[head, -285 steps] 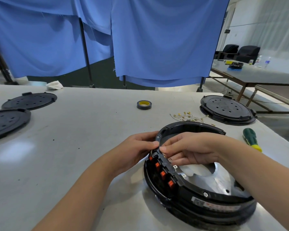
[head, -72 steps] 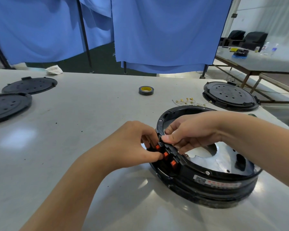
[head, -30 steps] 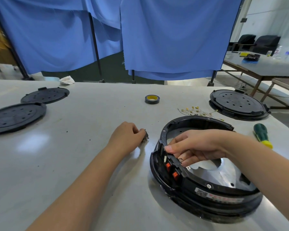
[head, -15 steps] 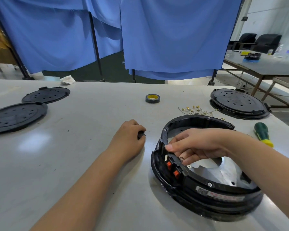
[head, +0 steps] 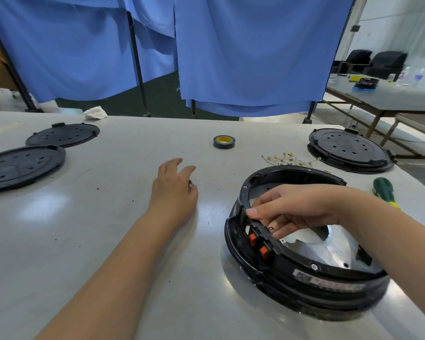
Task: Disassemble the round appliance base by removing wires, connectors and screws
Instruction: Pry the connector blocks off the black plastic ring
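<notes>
Your left hand (head: pixel 173 190) lies splayed and slack on the grey worktop (head: pixel 108 241) over a small dark part (head: pixel 190 185), gripping nothing. Your right hand (head: pixel 295 212) pinches the rim of the round black appliance base (head: pixel 302 273), likely steadying it, at the worktop's near right.

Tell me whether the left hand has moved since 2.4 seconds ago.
Yes. The left hand left the round base and now lies on the table, nearer the tape roll.

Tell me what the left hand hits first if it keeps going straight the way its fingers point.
Bare table at first. The left hand points away and slightly right, so the tape roll looks like the first object, though depth is uncertain.
</notes>
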### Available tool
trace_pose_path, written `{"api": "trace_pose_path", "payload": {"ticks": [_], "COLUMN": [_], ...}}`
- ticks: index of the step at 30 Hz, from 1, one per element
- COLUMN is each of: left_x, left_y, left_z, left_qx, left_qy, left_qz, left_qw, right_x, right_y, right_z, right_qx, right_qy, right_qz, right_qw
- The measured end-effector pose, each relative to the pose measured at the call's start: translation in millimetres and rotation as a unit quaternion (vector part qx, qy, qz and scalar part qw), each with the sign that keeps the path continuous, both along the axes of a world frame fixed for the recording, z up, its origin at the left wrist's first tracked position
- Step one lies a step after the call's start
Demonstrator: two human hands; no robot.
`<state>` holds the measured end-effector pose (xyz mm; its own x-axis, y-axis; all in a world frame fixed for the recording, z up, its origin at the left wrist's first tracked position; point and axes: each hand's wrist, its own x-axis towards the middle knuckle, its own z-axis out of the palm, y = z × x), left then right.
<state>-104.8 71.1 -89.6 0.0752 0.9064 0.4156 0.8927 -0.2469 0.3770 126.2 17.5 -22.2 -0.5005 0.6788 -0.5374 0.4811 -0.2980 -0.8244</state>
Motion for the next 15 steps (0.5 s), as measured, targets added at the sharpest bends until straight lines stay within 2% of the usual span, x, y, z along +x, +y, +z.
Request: {"api": "trace_pose_path", "payload": {"ticks": [2, 4, 8, 11, 15], "left_x": [2.7, 6.7, 20.0, 23.0, 23.9], "left_y": [-14.1, -34.2, -74.9, -86.7, -82.5], "left_z": [18.9, 41.4, 72.5, 74.4, 65.7], "left_qx": [0.002, -0.059, -0.201, -0.262, -0.23], "left_qy": [-0.062, -0.12, -0.065, -0.046, -0.094], "left_qz": [-0.052, -0.139, -0.29, -0.308, -0.291], "left_qw": [0.997, 0.981, 0.933, 0.914, 0.924], "right_x": [0.1, 1.0, -0.8, -4.9, -8.8], "right_y": [0.8, 1.9, 5.9, 8.0, 8.0], "right_z": [0.8, 2.3, 5.3, 6.5, 8.3], "right_qx": [-0.001, -0.005, 0.0, 0.016, 0.022], "right_qy": [-0.006, -0.009, -0.016, -0.023, -0.029], "right_qz": [0.004, 0.012, 0.017, 0.001, -0.019], "right_qw": [1.0, 1.0, 1.0, 1.0, 0.999]}}
